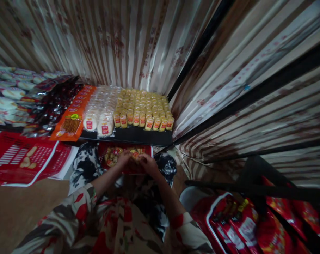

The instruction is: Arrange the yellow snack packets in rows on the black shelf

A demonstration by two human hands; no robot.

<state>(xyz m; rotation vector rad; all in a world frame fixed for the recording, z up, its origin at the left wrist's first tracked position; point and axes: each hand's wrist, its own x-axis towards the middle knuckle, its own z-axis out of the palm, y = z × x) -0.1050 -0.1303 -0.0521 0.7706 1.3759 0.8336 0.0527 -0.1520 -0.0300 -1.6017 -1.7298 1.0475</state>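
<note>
Over a red basket (147, 151) on my lap, both hands are close together. My left hand (125, 157) has its fingers closed at the left side of a small yellow wrapped snack (135, 154). From the other side, my right hand (148, 164) pinches the same snack. More yellow wrapped snacks (111, 157) lie loose in the basket, to the left of my hands. On the black shelf (139, 135) just ahead, similar yellow snacks (142, 106) stand in tight rows.
Left of the rows are clear packs of white round crackers (105, 128), an orange snack bag (70, 123) and dark packets (51, 109). A red basket (30, 158) stands at left. Red bags (241, 218) fill a basket at lower right. Black metal bars (228, 106) and a striped curtain (123, 38) border the shelf.
</note>
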